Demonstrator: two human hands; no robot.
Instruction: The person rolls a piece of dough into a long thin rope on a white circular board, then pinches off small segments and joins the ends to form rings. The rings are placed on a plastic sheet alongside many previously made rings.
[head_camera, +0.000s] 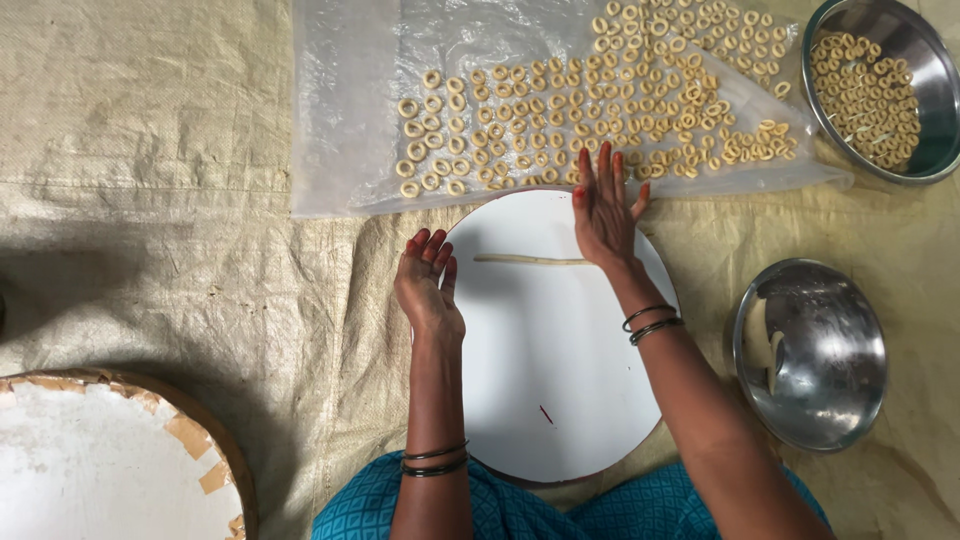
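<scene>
Two hands over a round white board (560, 380). Right hand (603, 212): flat, fingers stretched and close together, palm down on the right end of a thin dough rope (525, 260); nothing gripped. Left hand (428, 282): half open, fingers loosely curled, at the board's left edge, just left of the rope's free end; whether it touches the board cannot be told, and it holds nothing. Rope lies straight, crosswise on the upper part of the board.

Beyond the right fingertips: clear plastic sheet (350, 120) covered with small dough rings (560, 110) in rows. Upper right: steel bowl (925, 60) holding more rings. Right of the board: second steel bowl (830, 350). Lower left: another round board (90, 460), edge worn. All rest on woven sacking (150, 200).
</scene>
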